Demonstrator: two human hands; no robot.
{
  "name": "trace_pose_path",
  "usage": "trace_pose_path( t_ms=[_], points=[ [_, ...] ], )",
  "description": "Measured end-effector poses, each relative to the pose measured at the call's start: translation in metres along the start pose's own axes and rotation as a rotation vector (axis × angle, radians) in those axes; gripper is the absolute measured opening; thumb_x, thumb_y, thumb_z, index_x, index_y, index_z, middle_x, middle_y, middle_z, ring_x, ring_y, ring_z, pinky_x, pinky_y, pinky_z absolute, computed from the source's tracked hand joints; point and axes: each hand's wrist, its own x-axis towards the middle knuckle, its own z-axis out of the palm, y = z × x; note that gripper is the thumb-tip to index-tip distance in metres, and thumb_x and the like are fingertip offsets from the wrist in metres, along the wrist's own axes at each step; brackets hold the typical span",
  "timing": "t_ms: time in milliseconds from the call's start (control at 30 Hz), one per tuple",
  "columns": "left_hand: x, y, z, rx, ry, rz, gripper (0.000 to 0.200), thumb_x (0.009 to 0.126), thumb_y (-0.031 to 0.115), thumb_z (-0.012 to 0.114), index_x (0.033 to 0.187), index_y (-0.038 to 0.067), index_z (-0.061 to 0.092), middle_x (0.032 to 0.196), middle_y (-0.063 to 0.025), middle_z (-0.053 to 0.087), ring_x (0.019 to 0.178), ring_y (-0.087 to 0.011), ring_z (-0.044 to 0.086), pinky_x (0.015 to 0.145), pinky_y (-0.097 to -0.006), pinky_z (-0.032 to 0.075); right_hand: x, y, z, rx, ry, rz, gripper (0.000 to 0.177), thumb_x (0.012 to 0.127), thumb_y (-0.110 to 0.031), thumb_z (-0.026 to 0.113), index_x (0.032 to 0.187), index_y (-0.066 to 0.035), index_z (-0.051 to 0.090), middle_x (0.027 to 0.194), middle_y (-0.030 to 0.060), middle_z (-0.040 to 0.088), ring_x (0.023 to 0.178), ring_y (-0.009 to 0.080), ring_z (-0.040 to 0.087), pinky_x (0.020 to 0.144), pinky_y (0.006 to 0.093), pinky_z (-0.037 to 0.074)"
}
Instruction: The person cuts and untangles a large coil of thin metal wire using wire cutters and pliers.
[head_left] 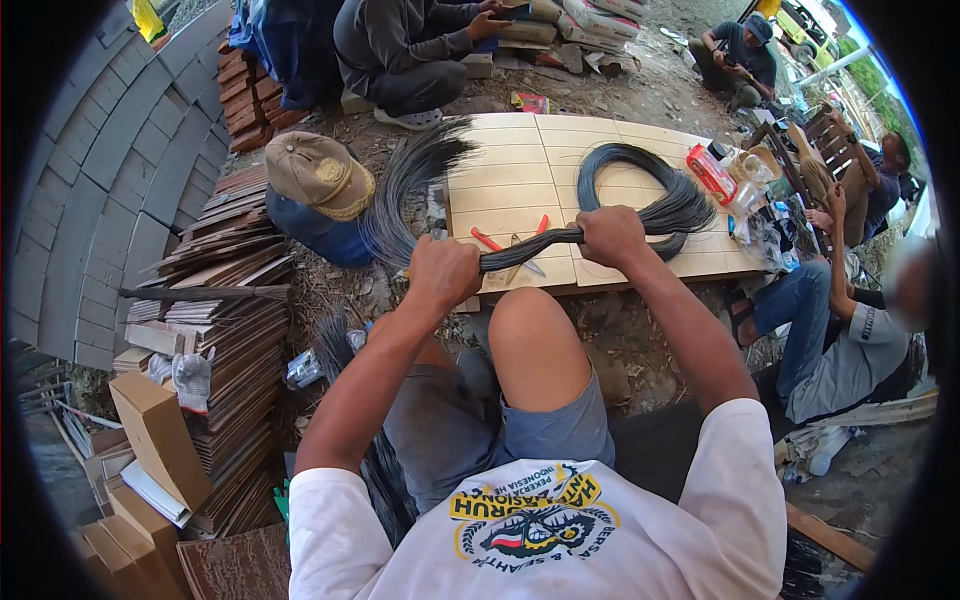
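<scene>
You hold, centre of frame, one dark wire bundle (530, 247), left hand (443, 270) and right hand (612, 237) each closed around it, seemingly to keep its strands gathered between; red-handled pliers (487, 239) lie beneath on the tabletop (500, 150), apparently for easy reach.

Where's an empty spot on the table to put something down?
There's bare table between the brushy wire ends and the coil, past the red handles. A little bare patch shows inside the coil too. It's crowded at the right end, by the red box, and under the held wires.
</scene>
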Motion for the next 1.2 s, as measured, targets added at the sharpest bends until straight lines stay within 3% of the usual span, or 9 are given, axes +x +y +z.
trace_pose_path(
  t_ms=[200,467,633,833,900,1000,1100,1133,1200],
  points=[
    [0.049,0.031,-0.019,-0.002,0.102,0.087,0.013,0.075,0.021,0.066,0.068,0.011,0.071,0.063,-0.0165,0.066,0.062,-0.0307,0.068,0.071,-0.0429,0.047,-0.005,0.058,-0.016,0.008,0.072,0.007,0.018,0.074,-0.023,0.068,0.088,-0.014,0.073,0.077,0.0134,0.070,0.076,0.0338,0.069,0.071,0.0452,0.054],
    [0.067,0.019,0.032,-0.159,-0.252,0.380,0.020,0.069,0.026,0.074,0.074,0.008,0.068,0.072,-0.0169,0.068,0.072,-0.0372,0.068,0.066,-0.0466,0.054,-0.004,0.135,0.076,0.068,-0.098,-0.080,0.021,0.069,-0.021,0.070,0.089,-0.015,0.073,0.078,0.0133,0.069,0.082,0.0341,0.068,0.074,0.0456,0.054],
    [0.060,0.029,0.049,-0.156,-0.348,0.461,0.028,0.070,0.032,0.076,0.079,0.008,0.066,0.073,-0.0168,0.068,0.073,-0.0380,0.068,0.067,-0.0488,0.054,-0.002,0.124,0.114,0.103,-0.133,-0.174,0.028,0.067,-0.024,0.076,0.094,-0.014,0.073,0.093,0.0087,0.069,0.100,0.0279,0.063,0.090,0.0418,0.048],
    [0.049,0.023,0.055,-0.099,-0.388,0.443,0.022,0.071,0.029,0.073,0.078,0.008,0.068,0.073,-0.0150,0.069,0.073,-0.0353,0.070,0.067,-0.0468,0.055,-0.024,0.097,0.108,0.213,-0.110,-0.168,0.068,0.062,-0.034,0.086,0.121,-0.011,0.060,0.122,0.0117,0.057,0.118,0.0303,0.053,0.105,0.0436,0.041],
    [0.048,0.019,0.051,-0.107,-0.380,0.440,0.023,0.071,0.030,0.073,0.078,0.009,0.068,0.073,-0.0148,0.069,0.074,-0.0354,0.070,0.067,-0.0470,0.055,-0.036,0.082,0.083,0.162,0.201,-0.238,0.084,0.060,-0.041,0.088,0.131,-0.010,0.055,0.127,0.0131,0.054,0.127,0.0312,0.048,0.113,0.0479,0.035],
    [0.051,0.015,0.044,-0.156,-0.347,0.459,0.022,0.072,0.030,0.071,0.081,0.010,0.067,0.072,-0.0160,0.068,0.071,-0.0374,0.067,0.066,-0.0484,0.052,-0.038,0.049,0.051,0.229,0.122,-0.370,0.098,0.057,-0.046,0.089,0.138,-0.009,0.049,0.134,0.0139,0.051,0.133,0.0309,0.043,0.118,0.0519,0.029],
    [0.054,0.013,0.043,-0.147,-0.321,0.488,0.022,0.071,0.029,0.072,0.081,0.010,0.067,0.072,-0.0157,0.068,0.072,-0.0370,0.067,0.066,-0.0489,0.052,-0.014,0.040,0.071,0.190,-0.016,-0.433,0.083,0.060,-0.036,0.088,0.131,-0.010,0.056,0.134,0.0131,0.053,0.131,0.0300,0.046,0.114,0.0487,0.033],
    [0.054,0.013,0.044,-0.125,-0.328,0.486,0.023,0.071,0.029,0.073,0.081,0.010,0.066,0.073,-0.0152,0.068,0.073,-0.0371,0.067,0.066,-0.0491,0.052,-0.001,0.043,0.079,0.189,-0.139,-0.437,0.052,0.065,-0.024,0.081,0.113,-0.011,0.066,0.116,0.0129,0.065,0.114,0.0301,0.060,0.099,0.0450,0.047],
    [0.054,0.011,0.041,-0.095,-0.325,0.496,0.023,0.071,0.029,0.073,0.081,0.010,0.066,0.073,-0.0147,0.068,0.073,-0.0372,0.067,0.065,-0.0492,0.052,0.009,0.041,0.088,0.155,-0.203,-0.367,0.039,0.066,-0.021,0.076,0.103,-0.011,0.068,0.103,0.0122,0.068,0.102,0.0310,0.065,0.088,0.0445,0.050]
  ],
)
